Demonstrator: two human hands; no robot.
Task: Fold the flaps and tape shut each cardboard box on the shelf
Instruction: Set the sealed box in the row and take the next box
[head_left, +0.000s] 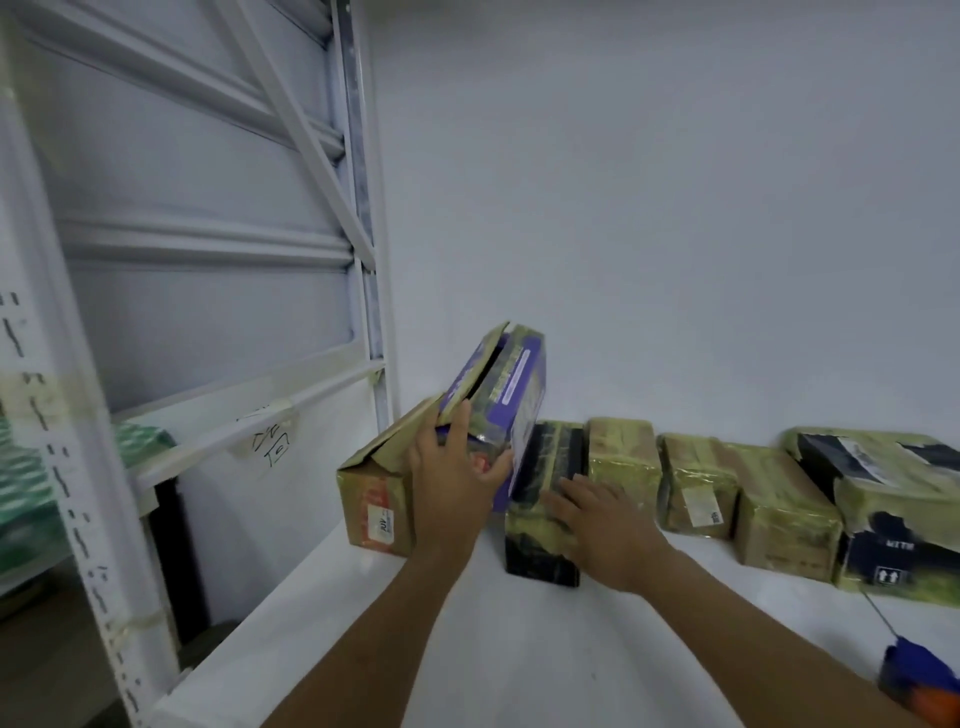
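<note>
A purple box (511, 395) leans tilted between a brown cardboard box (371, 493) with raised flaps on its left and a black taped box (545, 457) on its right. My left hand (457, 475) grips the purple box's lower edge, fingers wrapped around it. My right hand (605, 530) lies flat, fingers spread, on top of the black taped box. Both boxes stand on the white shelf (493, 649).
Several taped boxes (623, 462) (774, 514) (893, 504) line the back of the shelf to the right. A blue and orange tape dispenser (919, 675) lies at the right front. White rack uprights (57, 415) stand at left; the wall is behind.
</note>
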